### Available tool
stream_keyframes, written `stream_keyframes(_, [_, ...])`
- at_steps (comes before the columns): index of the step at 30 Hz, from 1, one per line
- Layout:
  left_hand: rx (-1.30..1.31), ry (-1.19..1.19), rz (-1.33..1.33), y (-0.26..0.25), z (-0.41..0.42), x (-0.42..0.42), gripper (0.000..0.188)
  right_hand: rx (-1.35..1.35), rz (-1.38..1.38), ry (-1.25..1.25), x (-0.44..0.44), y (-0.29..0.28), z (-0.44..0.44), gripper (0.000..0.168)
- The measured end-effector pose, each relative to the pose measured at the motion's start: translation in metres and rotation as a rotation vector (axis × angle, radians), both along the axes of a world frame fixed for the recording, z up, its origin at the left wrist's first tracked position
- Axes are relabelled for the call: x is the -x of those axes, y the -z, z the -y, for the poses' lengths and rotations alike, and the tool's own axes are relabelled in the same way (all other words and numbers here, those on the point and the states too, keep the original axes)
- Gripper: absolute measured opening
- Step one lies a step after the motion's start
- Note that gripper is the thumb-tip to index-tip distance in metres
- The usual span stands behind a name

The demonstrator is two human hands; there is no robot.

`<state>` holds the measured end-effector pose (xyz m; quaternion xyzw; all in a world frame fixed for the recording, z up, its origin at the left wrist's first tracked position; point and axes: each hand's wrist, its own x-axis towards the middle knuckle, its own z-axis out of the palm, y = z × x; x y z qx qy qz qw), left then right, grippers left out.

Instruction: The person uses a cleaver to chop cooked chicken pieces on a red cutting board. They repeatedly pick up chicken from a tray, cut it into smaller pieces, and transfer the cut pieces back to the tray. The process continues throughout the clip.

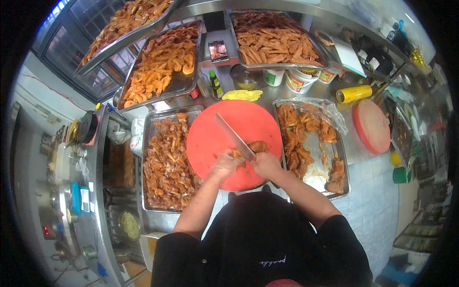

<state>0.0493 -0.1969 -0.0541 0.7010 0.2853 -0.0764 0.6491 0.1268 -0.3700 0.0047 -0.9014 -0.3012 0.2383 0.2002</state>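
Note:
On a round red cutting board [204, 132] lies a piece of browned cooked meat [259, 146]. My right hand [267, 165] grips the handle of a long-bladed knife [233, 134], whose blade points away to the upper left across the meat. My left hand [226, 164], in a clear plastic glove, holds the near left end of the meat, beside the blade. To the left, a metal tray [146, 125] is heaped with chopped browned pieces [166, 168]. On the right, another metal tray [346, 175] holds larger browned pieces [292, 158] around a bare patch.
Behind the board are a yellow cloth [242, 95], a green-capped bottle [216, 84] and white tubs [303, 80]. Raised trays of cooked meat [276, 45] and curled orange pieces [154, 68] stand farther back, with a phone [218, 51] between. Clear plastic film [328, 111] covers the right tray's far edge.

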Motion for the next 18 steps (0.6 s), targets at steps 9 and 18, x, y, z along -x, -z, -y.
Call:
stream_keyframes(9, [-0.064, -0.024, 0.023, -0.002, 0.01, -0.016, 0.01, 0.099, 0.088, -0.05, 0.004, -0.001, -0.008, 0.032])
stream_keyframes(18, [-0.019, 0.12, 0.048, -0.004, 0.005, -0.014, 0.015, -0.014, 0.131, -0.09, 0.008, 0.01, 0.003, 0.034])
